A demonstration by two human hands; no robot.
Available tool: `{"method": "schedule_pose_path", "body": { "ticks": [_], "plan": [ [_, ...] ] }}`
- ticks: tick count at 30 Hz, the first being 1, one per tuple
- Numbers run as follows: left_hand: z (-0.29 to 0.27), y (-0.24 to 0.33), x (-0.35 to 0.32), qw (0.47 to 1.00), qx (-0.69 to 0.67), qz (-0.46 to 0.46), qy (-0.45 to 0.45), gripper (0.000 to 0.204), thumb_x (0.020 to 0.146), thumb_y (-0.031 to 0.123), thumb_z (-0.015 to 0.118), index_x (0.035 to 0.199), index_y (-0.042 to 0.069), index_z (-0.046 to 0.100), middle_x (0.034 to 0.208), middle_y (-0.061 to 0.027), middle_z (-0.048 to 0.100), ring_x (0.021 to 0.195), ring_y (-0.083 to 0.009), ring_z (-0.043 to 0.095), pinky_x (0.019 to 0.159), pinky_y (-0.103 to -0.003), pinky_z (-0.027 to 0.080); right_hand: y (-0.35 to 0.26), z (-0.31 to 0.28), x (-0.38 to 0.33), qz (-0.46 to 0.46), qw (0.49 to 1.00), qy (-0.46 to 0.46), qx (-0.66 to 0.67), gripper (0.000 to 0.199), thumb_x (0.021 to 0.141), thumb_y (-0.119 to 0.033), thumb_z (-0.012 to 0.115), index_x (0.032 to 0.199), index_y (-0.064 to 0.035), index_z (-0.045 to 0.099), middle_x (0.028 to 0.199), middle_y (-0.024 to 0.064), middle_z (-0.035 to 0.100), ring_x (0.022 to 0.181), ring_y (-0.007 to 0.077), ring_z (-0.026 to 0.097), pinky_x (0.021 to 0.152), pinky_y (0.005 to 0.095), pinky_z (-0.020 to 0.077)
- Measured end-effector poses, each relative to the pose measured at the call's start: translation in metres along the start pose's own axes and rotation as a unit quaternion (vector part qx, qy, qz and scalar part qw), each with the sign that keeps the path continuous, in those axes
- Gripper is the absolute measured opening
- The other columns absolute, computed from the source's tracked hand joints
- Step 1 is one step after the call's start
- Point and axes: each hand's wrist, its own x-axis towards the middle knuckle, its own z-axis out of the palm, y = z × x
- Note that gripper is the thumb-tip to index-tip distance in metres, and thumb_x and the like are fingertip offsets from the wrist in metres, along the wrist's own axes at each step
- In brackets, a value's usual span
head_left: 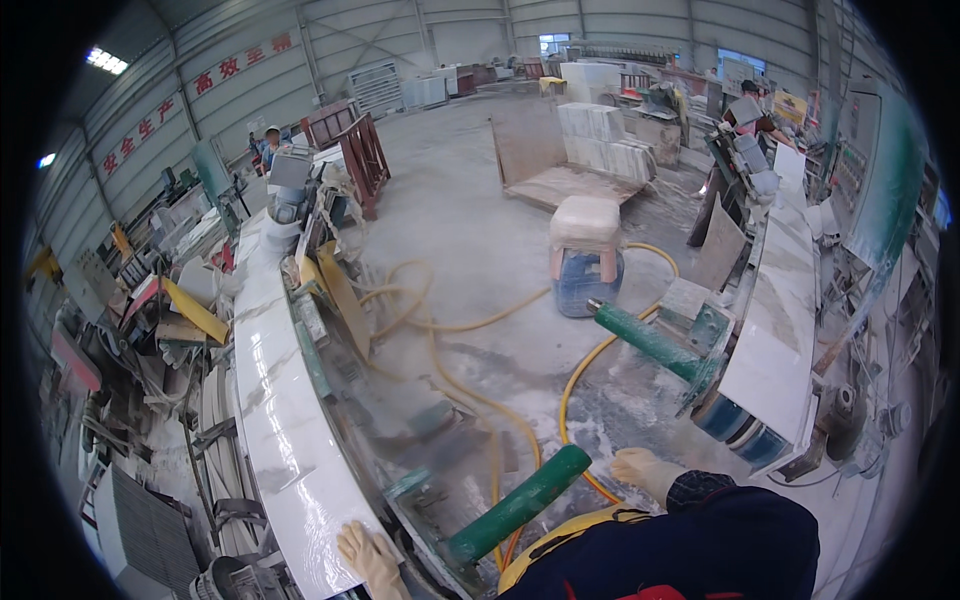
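Note:
My left hand (368, 556), in a cream rubber glove, lies on the near end of a long glossy white stone slab (290, 470) with grey veining. Its fingers are spread on the surface. My right hand (642, 472), gloved alike, hangs over the floor with its fingers stretched out and holds nothing visible. Between my hands a green roller (522, 503) juts from the left machine's end. Beyond my right hand, another green roller (648, 340) sticks out from the right-hand machine, which carries a second white slab (775, 340).
A yellow hose (572, 395) winds over the wet, dusty floor. A blue drum (587, 282) with a pale padded top stands ahead. Behind it, a cart (570, 186) bears white stone blocks. One person (270, 148) is at far left, another (752, 110) at far right.

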Motion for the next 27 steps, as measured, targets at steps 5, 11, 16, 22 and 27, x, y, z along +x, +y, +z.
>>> {"method": "schedule_pose_path", "body": {
  "ticks": [5, 11, 16, 22, 27],
  "plan": [
    [0.008, 0.003, 0.053, 1.000, -0.009, 0.008, -0.006, 0.054, 0.096, 0.025, 0.051, 0.143, 0.000, 0.044, 0.151, -0.0245, 0.039, 0.142, -0.0472, 0.027, 0.120, -0.052, 0.011, -0.001, 0.015, -0.012, -0.025, 0.998, 0.060, -0.027, 0.028, 0.096, -0.020, 0.060, 0.119, -0.0037, 0.058, 0.106, 0.0194, 0.067, 0.103, 0.0353, 0.064, 0.083, 0.0451, 0.0537],
    [0.039, 0.006, 0.118, 1.000, 0.000, -0.006, 0.027, 0.051, 0.095, 0.024, 0.052, 0.141, 0.002, 0.048, 0.148, -0.0240, 0.043, 0.142, -0.0473, 0.028, 0.120, -0.052, 0.011, -0.012, 0.041, -0.064, -0.063, 0.994, 0.080, -0.046, 0.035, 0.097, -0.023, 0.060, 0.127, -0.0050, 0.055, 0.121, 0.0214, 0.064, 0.104, 0.0358, 0.065, 0.082, 0.0456, 0.0545],
    [0.061, 0.003, 0.152, 0.997, 0.025, -0.026, 0.074, 0.045, 0.097, 0.025, 0.049, 0.138, 0.006, 0.051, 0.146, -0.0219, 0.046, 0.139, -0.0477, 0.031, 0.119, -0.053, 0.014, -0.001, 0.014, -0.082, -0.047, 0.989, 0.126, -0.063, 0.038, 0.097, -0.024, 0.062, 0.129, -0.0070, 0.054, 0.125, 0.0205, 0.063, 0.101, 0.0368, 0.066, 0.083, 0.0445, 0.0556],
    [0.058, 0.006, 0.137, 0.997, 0.020, -0.024, 0.065, 0.044, 0.099, 0.024, 0.043, 0.140, 0.009, 0.051, 0.146, -0.0211, 0.046, 0.139, -0.0456, 0.033, 0.119, -0.052, 0.014, 0.024, -0.057, -0.052, -0.027, 0.993, 0.111, -0.023, 0.021, 0.096, -0.021, 0.062, 0.111, -0.0077, 0.060, 0.108, 0.0182, 0.067, 0.094, 0.0345, 0.065, 0.074, 0.0443, 0.0544],
    [0.030, 0.025, 0.072, 0.999, 0.011, 0.015, 0.047, 0.041, 0.097, 0.020, 0.043, 0.134, 0.006, 0.054, 0.143, -0.0233, 0.047, 0.136, -0.0460, 0.037, 0.118, -0.053, 0.020, 0.021, -0.094, 0.033, 0.006, 0.938, -0.267, 0.221, 0.015, 0.094, -0.013, 0.060, 0.080, -0.0116, 0.053, 0.074, 0.0084, 0.052, 0.062, 0.0252, 0.050, 0.051, 0.0410, 0.0374]
  ]
}}
